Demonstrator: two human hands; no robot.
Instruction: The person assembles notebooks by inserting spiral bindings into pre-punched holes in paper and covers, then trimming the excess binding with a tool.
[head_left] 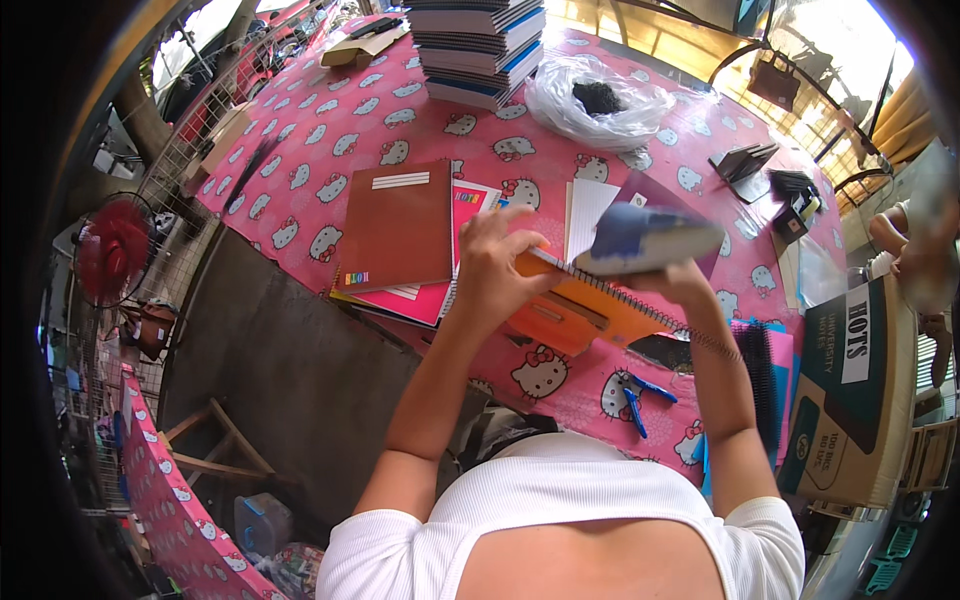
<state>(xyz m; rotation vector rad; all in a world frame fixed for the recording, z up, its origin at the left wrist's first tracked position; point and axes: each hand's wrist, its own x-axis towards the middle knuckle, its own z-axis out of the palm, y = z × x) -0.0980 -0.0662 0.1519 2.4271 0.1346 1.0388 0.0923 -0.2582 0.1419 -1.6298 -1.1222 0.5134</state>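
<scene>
slanting notebook (635,318), pink table (325,170), grey floor (270,340)

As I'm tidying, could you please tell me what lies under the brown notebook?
A pink notebook and a yellow edge show beneath the brown notebook; the covered middle is hidden.

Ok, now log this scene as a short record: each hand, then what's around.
Left hand: gripping the edge of an orange spiral notebook
Right hand: at a blurred blue-and-white object; grip unclear
Near side: blue-handled pliers
Left: brown notebook overlapping a pink one
Far side: stacked spiral notebooks, plastic bag
Right: cardboard box
Surface: pink patterned tablecloth
</scene>
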